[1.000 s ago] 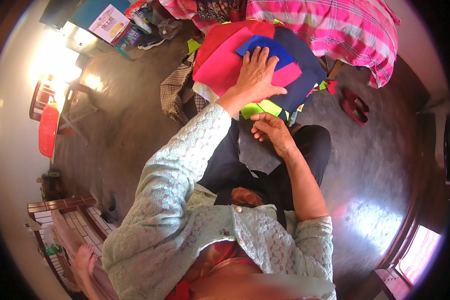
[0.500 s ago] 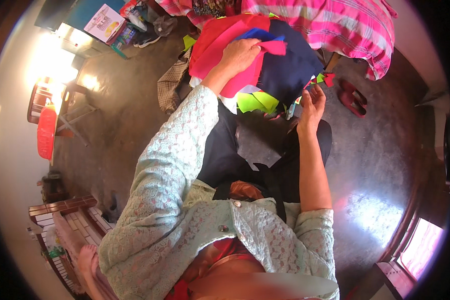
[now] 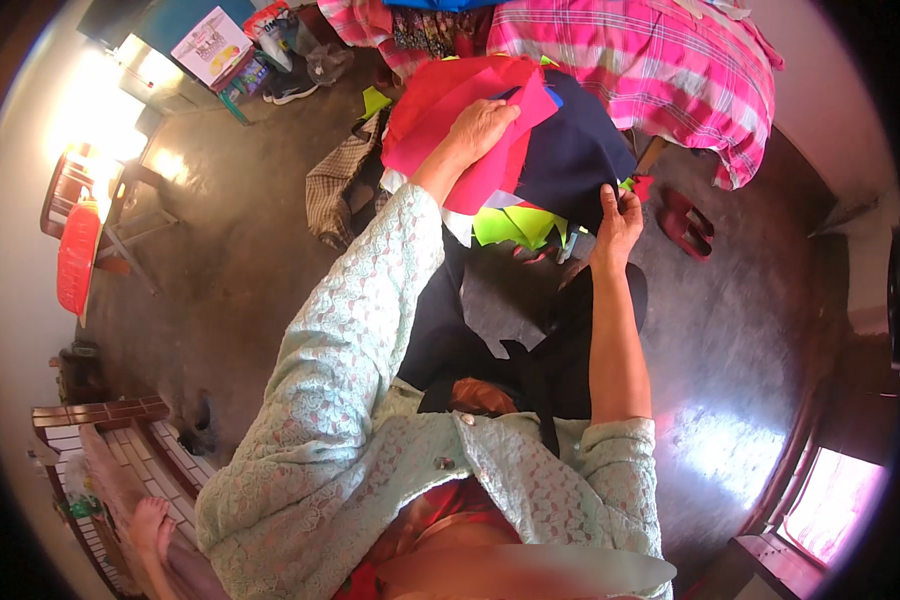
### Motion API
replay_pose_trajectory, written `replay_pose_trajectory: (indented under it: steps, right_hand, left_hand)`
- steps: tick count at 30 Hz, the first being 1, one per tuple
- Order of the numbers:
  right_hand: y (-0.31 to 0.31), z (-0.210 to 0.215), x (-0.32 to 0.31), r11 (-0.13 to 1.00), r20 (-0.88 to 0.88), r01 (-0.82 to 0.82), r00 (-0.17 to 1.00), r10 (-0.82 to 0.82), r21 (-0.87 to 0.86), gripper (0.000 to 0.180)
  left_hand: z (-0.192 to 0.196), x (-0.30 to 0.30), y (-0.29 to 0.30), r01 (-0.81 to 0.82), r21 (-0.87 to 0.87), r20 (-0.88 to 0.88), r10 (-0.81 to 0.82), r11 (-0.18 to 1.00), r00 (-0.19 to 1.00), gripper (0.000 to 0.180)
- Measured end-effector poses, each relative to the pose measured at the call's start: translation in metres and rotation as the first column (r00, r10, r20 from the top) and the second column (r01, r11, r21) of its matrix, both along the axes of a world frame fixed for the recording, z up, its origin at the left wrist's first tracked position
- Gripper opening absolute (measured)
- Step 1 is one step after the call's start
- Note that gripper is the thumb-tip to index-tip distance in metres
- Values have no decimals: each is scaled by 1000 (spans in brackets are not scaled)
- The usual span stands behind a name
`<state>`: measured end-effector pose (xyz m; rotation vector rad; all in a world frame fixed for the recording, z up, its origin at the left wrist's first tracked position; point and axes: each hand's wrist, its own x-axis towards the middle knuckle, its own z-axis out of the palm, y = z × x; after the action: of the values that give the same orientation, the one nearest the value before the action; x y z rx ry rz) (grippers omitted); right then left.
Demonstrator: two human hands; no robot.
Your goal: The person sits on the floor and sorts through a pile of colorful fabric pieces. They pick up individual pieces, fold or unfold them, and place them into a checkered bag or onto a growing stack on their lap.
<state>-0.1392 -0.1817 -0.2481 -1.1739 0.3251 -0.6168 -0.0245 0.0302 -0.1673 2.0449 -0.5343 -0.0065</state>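
Observation:
A heap of cut cloth pieces lies in front of my knees. Bright pink cloth and red cloth cover its left side, and dark navy cloth its right. My left hand is closed on the pink cloth, whose far corner stands up past the fingers. A sliver of blue cloth shows beside that corner. At the near right edge of the navy cloth, my right hand pinches the fabric with the thumb on top. Neon yellow-green pieces stick out below the heap.
Behind the heap hangs a pink checked cloth. A checked brown cloth lies to the left, and dark red footwear on the floor to the right. Farther left are a red plastic chair and another person's foot.
My right hand has come in from beside the navy cloth and closed on its edge. The pink cloth in my left hand has spread over most of the blue piece.

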Motion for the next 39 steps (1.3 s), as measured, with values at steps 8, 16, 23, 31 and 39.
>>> replay_pose_trajectory:
  steps: [8, 16, 23, 31, 39]
  right_hand:
    - [30, 54, 22, 955, 191, -295, 938, 289, 7, 12]
    - [80, 61, 20, 850, 123, -448, 861, 494, -276, 14]
    - [38, 54, 27, 957, 233, -285, 935, 267, 49, 19]
    - [24, 27, 28, 852, -313, -245, 944, 101, -463, 28]
    - [46, 32, 32, 785, -186, -196, 977, 104, -588, 22]
  left_hand:
    - [13, -21, -5, 72, 184, 46, -81, 980, 996, 58]
    - [1, -25, -1, 166, 153, 17, -170, 974, 985, 78]
    - [-3, -19, -1, -102, -122, 16, 105, 987, 994, 26]
    - [-10, -11, 9, -146, -490, -252, 21, 860, 968, 24]
    - [2, -16, 5, -7, -100, -111, -4, 995, 994, 43]
